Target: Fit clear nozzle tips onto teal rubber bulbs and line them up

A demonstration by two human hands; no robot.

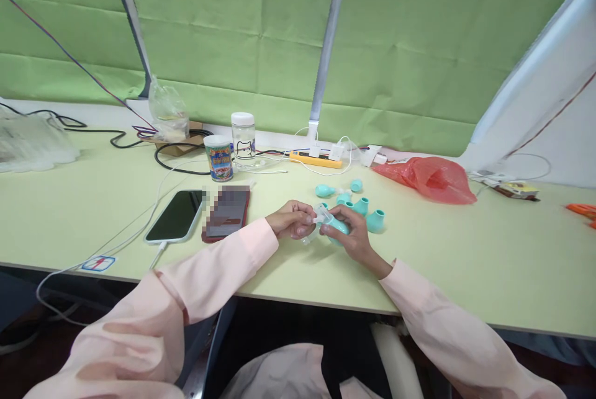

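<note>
My right hand (351,234) is closed around a teal bulb-shaped piece (338,225), its fingers wrapped over the body. A clear plastic fitting (321,213) sits at the bulb's left end. My left hand (294,220) pinches the clear fitting from the left, so both hands meet over the table. Part of the fitting is hidden by fingers. Just beyond my hands stand several open-topped teal pieces, among them a teal cup-like piece (375,221) nearest my right hand. A teal bulb (325,190) lies on its side behind them.
Two phones lie to the left, a white-edged phone (174,218) and a red-cased phone (227,213). Behind them stand a noodle cup (219,160) and a clear bottle (243,141). A yellow power strip (315,160) and a red plastic bag (431,180) are at the back.
</note>
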